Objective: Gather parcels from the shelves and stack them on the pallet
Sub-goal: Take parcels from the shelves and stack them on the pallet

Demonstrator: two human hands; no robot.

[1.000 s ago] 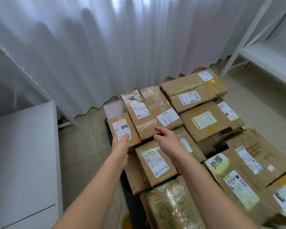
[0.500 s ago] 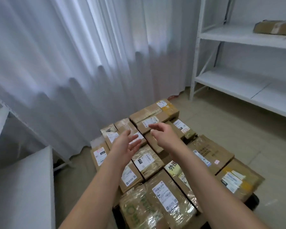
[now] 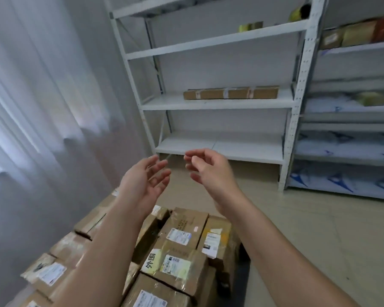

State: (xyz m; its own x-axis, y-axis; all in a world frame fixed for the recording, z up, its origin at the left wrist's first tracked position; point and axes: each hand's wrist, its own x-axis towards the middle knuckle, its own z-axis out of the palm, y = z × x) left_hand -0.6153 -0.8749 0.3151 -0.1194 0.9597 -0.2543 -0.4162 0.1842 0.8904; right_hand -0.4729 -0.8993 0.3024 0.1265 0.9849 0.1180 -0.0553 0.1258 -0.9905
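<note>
With both hands, left (image 3: 145, 180) and right (image 3: 208, 171), being held open and empty, the long box (image 3: 230, 93) on the far shelf (image 3: 217, 104) is best being gripped at both ends.

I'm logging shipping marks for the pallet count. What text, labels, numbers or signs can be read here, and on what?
"外围": black handwriting on yellow tape on the taped brown cardboard parcel in the stack; the second character is uncertain.
White printed shipping labels on the stacked parcels: too small and blurred.
Long flat brown parcel on the white metal shelf: nothing legible.
</note>
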